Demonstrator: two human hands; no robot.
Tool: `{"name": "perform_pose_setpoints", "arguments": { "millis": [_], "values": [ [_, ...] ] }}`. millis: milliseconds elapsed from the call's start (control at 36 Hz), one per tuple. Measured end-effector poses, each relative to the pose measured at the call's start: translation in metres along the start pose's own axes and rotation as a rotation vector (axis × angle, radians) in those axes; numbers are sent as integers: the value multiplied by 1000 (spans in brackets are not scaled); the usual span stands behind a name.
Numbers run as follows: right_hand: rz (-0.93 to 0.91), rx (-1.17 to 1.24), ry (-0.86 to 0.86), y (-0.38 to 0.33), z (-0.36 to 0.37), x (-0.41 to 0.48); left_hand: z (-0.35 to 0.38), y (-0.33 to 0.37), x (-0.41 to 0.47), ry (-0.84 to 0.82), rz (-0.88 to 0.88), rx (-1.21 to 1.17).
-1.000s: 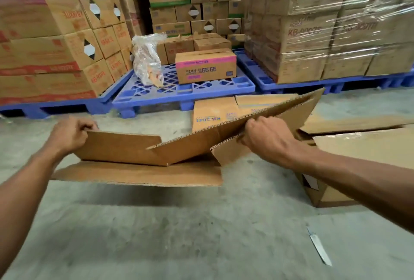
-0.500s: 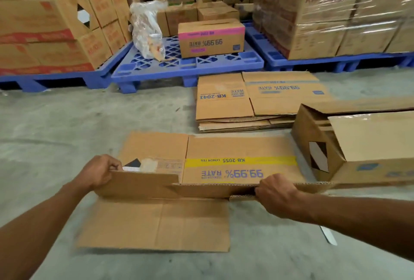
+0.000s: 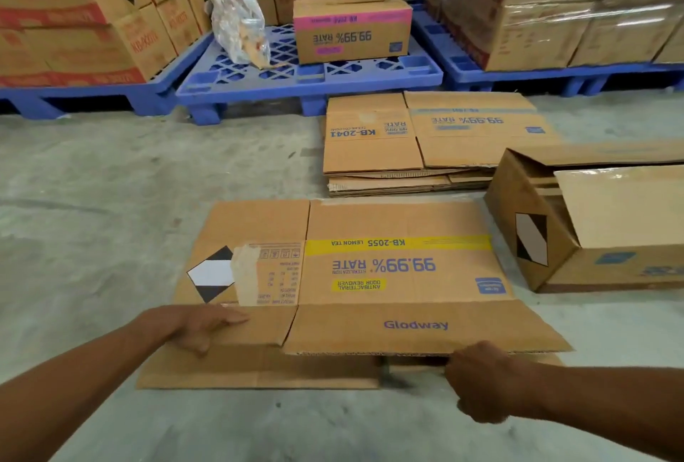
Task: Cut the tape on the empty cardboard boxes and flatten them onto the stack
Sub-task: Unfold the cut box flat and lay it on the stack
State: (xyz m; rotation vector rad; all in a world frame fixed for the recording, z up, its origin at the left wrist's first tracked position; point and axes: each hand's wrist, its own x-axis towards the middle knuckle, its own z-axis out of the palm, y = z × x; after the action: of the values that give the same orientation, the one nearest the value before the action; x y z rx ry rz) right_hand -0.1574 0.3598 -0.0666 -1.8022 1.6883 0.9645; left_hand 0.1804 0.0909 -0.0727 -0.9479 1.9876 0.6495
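Step in hand: flattening. Tape on box (image 3: pixel 370 269) judged already cut. Lies collapsed on the floor (image 3: pixel 111 202) at lower centre of frame, print side up, near flaps not quite down.

Presses the lower-left flap with left hand (image 3: pixel 200 326): fingers straight, laid flat on the card, thumb at the flap's near edge. Grips the near edge of the "Glodway" flap with right hand (image 3: pixel 481 380): fingers curled under the card, out of sight; that edge raised slightly off the layer beneath.

Next move, as a judgement: calls for a hold on both near edges, a lift, and a carry up-frame onto stack (image 3: pixel 374 154), just beyond the box's far edge at centre right. Needs squaring with the top sheet there. Risk of loose flaps swinging open on the way.

Containers:
- open box (image 3: pixel 536 250), right edge of frame, just beside the box: flaps partly raised, only bare card visible inside, rest hidden. Likely next for cutting.
- bag (image 3: pixel 237 6), clear plastic, on blue pallet (image 3: pixel 307 80), upper centre: holds pale and brown scraps, kind not clear.
- pink box (image 3: pixel 351 32), same pallet, near the bag: closed, contents unseen.
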Motion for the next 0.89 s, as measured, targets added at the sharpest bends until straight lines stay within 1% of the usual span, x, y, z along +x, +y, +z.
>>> {"name": "perform_pose_setpoints", "arguments": {
  "millis": [56,83,111,139,167,222,306,361,389,444,500,556,639,778,889],
  "values": [
    [-5,110,-163,1,-14,3,11,9,8,-131,-47,74],
    [-6,185,-247,0,-23,7,13,15,12,-170,-76,61],
    [-9,266,-308,0,-32,12,14,19,18,-186,-95,36],
    [-16,332,-320,1,-42,19,14,25,24,-182,-89,2],
    [-27,373,-275,2,-50,25,13,31,29,-136,-82,-33],
    [-62,413,-107,3,-64,40,7,43,39,32,-86,-79],
    [-103,419,146,1,-79,66,-8,61,59,289,-144,-60],
    [-90,413,246,-3,-87,93,-19,71,77,420,-164,12],
    [-67,406,282,-6,-87,102,-20,78,83,476,-147,32],
    [-6,393,352,-8,-88,126,-22,91,99,559,-54,7],
    [60,392,404,-7,-90,147,-23,103,118,600,37,-5],
    [116,424,430,-2,-88,170,-25,114,139,590,81,-32],
    [163,424,440,9,-75,198,-22,133,168,625,83,-83],
    [165,416,536,14,-44,237,1,144,200,852,30,-112],
    [149,432,549,19,-36,249,5,141,210,911,54,-86]
  ]
}}
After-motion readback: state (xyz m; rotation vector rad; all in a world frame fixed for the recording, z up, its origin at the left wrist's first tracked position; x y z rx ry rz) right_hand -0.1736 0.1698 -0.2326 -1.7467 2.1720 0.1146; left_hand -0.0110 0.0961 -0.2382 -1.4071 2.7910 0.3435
